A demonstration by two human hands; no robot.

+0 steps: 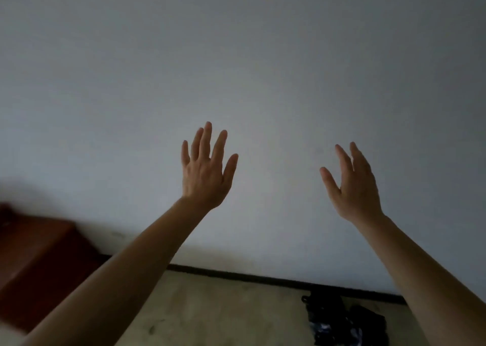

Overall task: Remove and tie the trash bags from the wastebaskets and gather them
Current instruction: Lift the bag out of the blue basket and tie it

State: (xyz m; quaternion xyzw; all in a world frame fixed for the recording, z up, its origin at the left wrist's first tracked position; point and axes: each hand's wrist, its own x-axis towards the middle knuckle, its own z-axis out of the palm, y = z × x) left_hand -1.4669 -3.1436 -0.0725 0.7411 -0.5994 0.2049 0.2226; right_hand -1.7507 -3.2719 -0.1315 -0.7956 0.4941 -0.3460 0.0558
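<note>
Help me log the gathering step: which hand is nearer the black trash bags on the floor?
Right. The right hand is raised almost directly above the black trash bags; the left hand is raised farther to their left.

Both forearms are bare to the near edge, no sleeves showing. The left hand (206,172) and right hand (353,185) wear no gloves, rings or watch.

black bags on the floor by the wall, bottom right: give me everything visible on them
The black bags look like thin, crinkled glossy plastic, dark with a few pale glints. They lie in a low slumped heap on the beige floor, close to the dark baseboard under the wall. The heap shows at least two lumps, with a small loop or knot at its upper left; the count is unclear. The right forearm hides part of it. Neither hand touches it.
</note>
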